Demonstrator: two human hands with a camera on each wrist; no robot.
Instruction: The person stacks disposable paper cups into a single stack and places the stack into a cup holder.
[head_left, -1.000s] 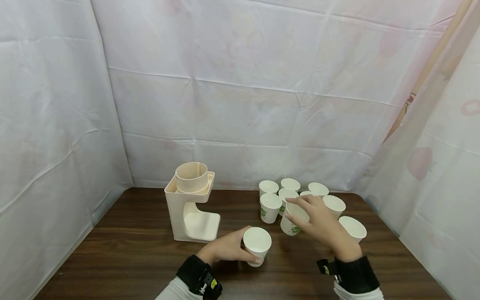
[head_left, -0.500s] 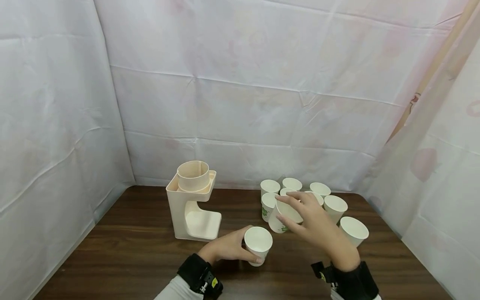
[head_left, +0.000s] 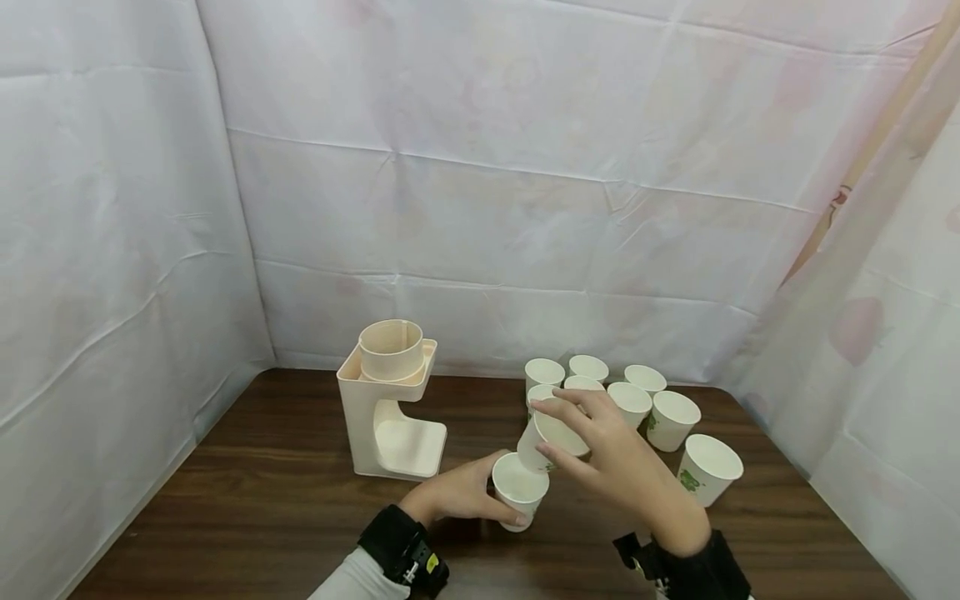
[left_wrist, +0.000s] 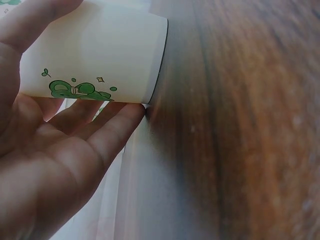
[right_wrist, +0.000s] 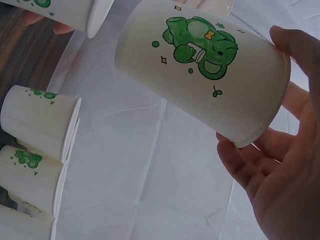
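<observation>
My left hand grips a white paper cup that stands upright on the table. In the left wrist view, thumb and fingers wrap round that cup's printed side. My right hand holds a second paper cup near its rim, tilted and raised just above and behind the first. The right wrist view shows a green bear print on the second cup, with thumb and fingertips at the rim. From the head view I cannot tell whether the two cups touch.
Several more paper cups stand upright at the back right, one of them nearest the right forearm. A cream stand with a round cylinder on top is left of the hands. White cloth hangs behind the dark wooden table.
My right hand has carried its cup left and up, from the group of cups to above the left hand's cup, tilting it. The left hand has stayed on its cup.
</observation>
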